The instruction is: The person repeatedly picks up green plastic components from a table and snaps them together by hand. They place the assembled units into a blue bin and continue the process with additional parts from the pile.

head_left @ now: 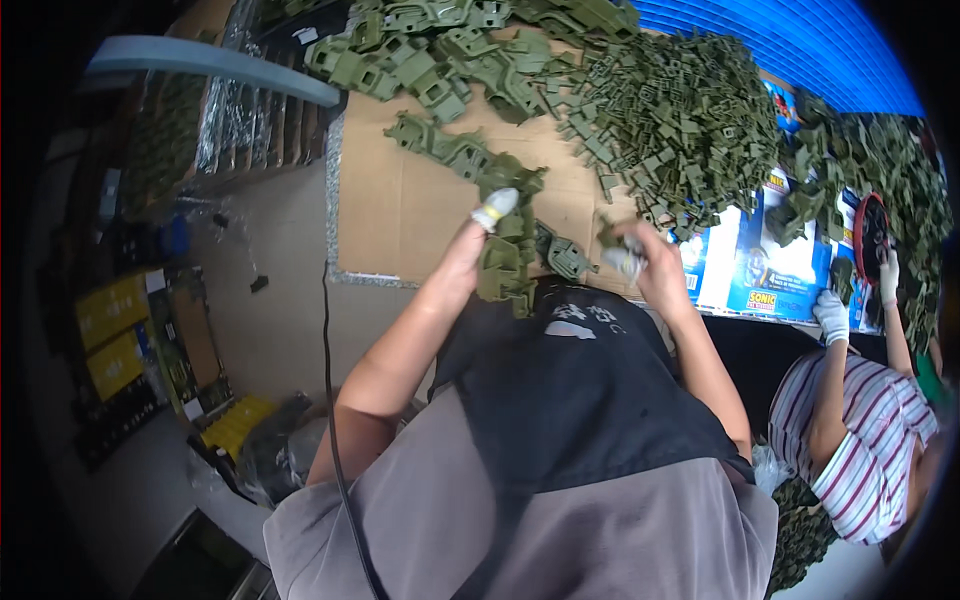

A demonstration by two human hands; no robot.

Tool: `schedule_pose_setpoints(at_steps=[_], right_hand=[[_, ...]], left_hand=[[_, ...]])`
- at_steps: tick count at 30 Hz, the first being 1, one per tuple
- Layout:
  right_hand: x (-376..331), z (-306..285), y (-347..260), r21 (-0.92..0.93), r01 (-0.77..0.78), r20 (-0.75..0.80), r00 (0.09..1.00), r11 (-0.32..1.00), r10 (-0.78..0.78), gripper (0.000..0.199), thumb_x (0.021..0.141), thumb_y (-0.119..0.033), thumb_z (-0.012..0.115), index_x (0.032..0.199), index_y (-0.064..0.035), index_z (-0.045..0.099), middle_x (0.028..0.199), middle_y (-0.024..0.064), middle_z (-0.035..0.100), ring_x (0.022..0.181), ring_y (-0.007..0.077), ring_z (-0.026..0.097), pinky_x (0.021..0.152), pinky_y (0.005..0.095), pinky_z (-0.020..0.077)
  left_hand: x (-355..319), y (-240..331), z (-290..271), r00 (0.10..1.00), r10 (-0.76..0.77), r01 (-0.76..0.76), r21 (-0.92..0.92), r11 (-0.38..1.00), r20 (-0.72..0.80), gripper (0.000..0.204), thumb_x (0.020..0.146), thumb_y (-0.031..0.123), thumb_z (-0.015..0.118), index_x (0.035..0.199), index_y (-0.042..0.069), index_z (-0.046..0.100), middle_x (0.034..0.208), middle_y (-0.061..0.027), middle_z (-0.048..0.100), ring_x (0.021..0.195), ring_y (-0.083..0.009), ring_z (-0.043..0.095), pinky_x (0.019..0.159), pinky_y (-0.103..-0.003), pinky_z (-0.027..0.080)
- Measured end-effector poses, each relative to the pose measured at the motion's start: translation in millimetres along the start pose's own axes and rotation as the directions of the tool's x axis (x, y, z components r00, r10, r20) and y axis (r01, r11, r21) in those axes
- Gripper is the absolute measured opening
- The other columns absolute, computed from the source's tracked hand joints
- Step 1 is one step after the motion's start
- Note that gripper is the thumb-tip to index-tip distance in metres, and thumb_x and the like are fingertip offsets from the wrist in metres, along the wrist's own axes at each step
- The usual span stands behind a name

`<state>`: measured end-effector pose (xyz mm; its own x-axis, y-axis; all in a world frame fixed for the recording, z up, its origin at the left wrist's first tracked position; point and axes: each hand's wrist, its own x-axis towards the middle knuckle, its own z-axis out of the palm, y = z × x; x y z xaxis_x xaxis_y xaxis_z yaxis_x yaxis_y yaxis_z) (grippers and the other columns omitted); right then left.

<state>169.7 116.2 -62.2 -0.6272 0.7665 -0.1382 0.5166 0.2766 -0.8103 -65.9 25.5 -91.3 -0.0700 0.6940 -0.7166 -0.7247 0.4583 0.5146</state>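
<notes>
My left hand point(478, 235), with white finger covers, is closed on an olive-green moulded plastic vehicle body point(507, 268) at the near edge of the table. My right hand point(648, 262) is smeared by motion. A small green plastic piece point(611, 236) shows at its fingertips, pinched there as far as the blur lets me see. Between my hands lies a darker green vehicle body part point(563, 252). Just beyond my left hand, another green vehicle body point(440, 147) rests on the cardboard point(385, 215).
Several green vehicle bodies point(420, 70) are heaped at the far side. A big pile of small green pieces point(670, 120) stands to the right, before a blue crate point(800, 45). At the right, a co-worker in a striped shirt point(850, 430) handles a red-rimmed round object point(872, 235).
</notes>
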Motion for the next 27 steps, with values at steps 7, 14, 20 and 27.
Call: schedule_pose_setpoints(at_steps=[7, 14, 20, 27], right_hand=[[-8, 8, -45, -0.014, 0.349, 0.397, 0.862, 0.937, -0.315, 0.041, 0.062, 0.010, 0.052, 0.096, -0.0081, 0.064, 0.086, 0.0159, 0.062, 0.079, 0.0318, 0.061, 0.071, 0.0390, 0.0500], [-3, 20, -46, 0.012, 0.307, 0.508, 0.818, 0.952, -0.270, 0.045, 0.059, 0.012, 0.048, 0.097, -0.0068, 0.062, 0.087, 0.0186, 0.062, 0.083, 0.0352, 0.060, 0.076, 0.0416, 0.0487], [-3, 31, -35, 0.101, 0.276, 0.573, 0.769, 0.956, -0.283, 0.044, 0.060, 0.012, 0.051, 0.099, -0.0059, 0.062, 0.095, 0.0185, 0.062, 0.092, 0.0350, 0.058, 0.082, 0.0391, 0.0474], [25, 45, 0, 0.269, 0.031, 0.370, 0.920, 0.963, -0.133, 0.055, 0.069, -0.002, 0.060, 0.122, -0.0112, 0.050, 0.104, 0.0184, 0.056, 0.099, 0.0334, 0.055, 0.089, 0.0394, 0.0437]], left_hand=[[-1, -16, 24, 0.987, -0.080, 0.079, 0.009, 0.997, 0.136, 0.036, 0.087, 0.028, 0.054, 0.114, 0.005, 0.046, 0.091, -0.0173, 0.061, 0.078, -0.0267, 0.064, 0.065, -0.038, 0.055], [-3, -23, 19, 0.992, -0.105, 0.105, 0.002, 0.994, 0.075, 0.038, 0.086, 0.027, 0.058, 0.117, 0.009, 0.044, 0.095, -0.0126, 0.059, 0.077, -0.0252, 0.064, 0.060, -0.037, 0.057], [-14, -33, 18, 0.997, -0.076, 0.075, -0.053, 0.996, -0.009, 0.036, 0.087, 0.025, 0.055, 0.118, 0.009, 0.043, 0.093, -0.0135, 0.059, 0.076, -0.0256, 0.064, 0.059, -0.037, 0.057], [8, -18, -42, 0.964, 0.238, -0.263, -0.313, 0.913, -0.118, 0.040, 0.087, 0.026, 0.056, 0.121, 0.012, 0.040, 0.114, -0.0101, 0.053, 0.090, -0.0198, 0.059, 0.072, -0.034, 0.054]])
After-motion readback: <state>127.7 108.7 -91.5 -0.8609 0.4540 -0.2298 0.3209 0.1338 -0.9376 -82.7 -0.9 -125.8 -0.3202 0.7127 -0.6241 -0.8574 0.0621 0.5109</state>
